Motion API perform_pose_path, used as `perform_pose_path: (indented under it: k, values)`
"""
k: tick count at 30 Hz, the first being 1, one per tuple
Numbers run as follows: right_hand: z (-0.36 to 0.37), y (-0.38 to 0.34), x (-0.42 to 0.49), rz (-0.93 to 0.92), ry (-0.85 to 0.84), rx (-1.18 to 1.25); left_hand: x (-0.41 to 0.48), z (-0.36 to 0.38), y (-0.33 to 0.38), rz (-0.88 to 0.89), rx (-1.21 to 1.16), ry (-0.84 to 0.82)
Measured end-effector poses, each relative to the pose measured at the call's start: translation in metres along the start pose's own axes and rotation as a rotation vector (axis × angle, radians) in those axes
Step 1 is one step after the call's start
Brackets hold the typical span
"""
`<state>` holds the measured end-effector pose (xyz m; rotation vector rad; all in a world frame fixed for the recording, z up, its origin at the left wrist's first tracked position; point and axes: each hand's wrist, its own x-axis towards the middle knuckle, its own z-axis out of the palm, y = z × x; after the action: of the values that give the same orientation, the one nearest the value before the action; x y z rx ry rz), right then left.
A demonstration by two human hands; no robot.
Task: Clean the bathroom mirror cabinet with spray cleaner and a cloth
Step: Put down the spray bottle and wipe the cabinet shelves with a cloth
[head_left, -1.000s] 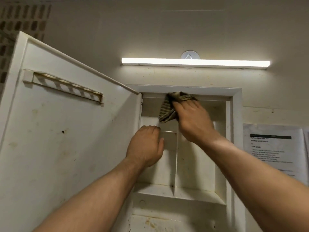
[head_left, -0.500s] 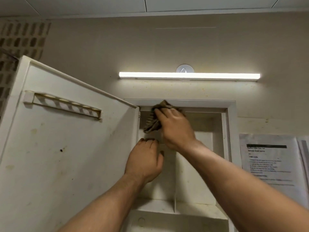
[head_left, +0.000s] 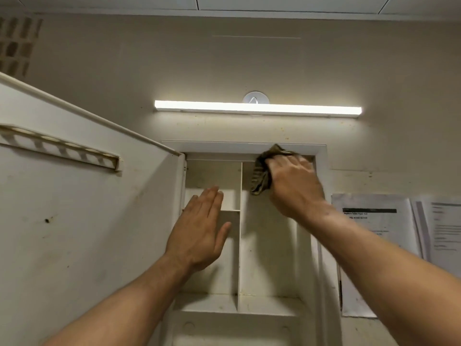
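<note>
Olive cloth (head_left: 261, 176) gripped by right hand (head_left: 295, 187) at top of cabinet (head_left: 249, 147); left hand (head_left: 199, 232) flat, empty.

A beige wall (head_left: 124, 71) carries a lit strip light (head_left: 257, 109). Printed sheets (head_left: 374, 245) hang at right and a patterned grille (head_left: 15, 43) sits upper left, under a panelled ceiling (head_left: 274, 3).

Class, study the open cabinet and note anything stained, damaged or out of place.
The open door has a dark spot and brownish smudges on its inner face; yellowish specks dot the wall under the light bar. Nothing looks broken or spilled.
</note>
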<state>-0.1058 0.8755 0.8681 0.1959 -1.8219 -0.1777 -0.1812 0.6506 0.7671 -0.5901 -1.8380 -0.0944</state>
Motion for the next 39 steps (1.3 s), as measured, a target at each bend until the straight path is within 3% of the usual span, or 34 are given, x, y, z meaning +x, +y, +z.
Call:
perform_pose_path:
  k: [3,10,15,20,25,29,33,39]
  values:
    - [-0.021,0.024,0.002,0.155,-0.037,-0.218,0.013,-0.003,0.016,0.127,0.015,-0.048]
    - [-0.02,0.034,-0.024,0.113,-0.128,-0.312,0.043,0.005,0.055,0.094,-0.023,-0.042]
    - [-0.017,0.041,-0.042,0.296,-0.069,-0.092,0.039,0.021,0.052,0.085,-0.009,-0.069]
    - [-0.008,0.052,-0.077,0.278,-0.071,0.072,0.042,0.028,0.054,0.065,-0.069,-0.01]
    - [-0.001,0.065,-0.015,0.32,-0.09,0.166,0.05,0.033,0.06,0.042,-0.14,0.056]
    - [0.002,0.07,0.014,0.322,-0.083,0.1,0.049,0.042,0.063,0.039,-0.115,0.095]
    - [0.006,0.058,-0.018,0.357,-0.031,0.26,0.049,0.046,0.066,0.02,-0.091,0.12]
    - [0.013,0.043,-0.083,0.494,-0.162,0.301,0.049,0.047,0.069,-0.002,-0.077,0.116]
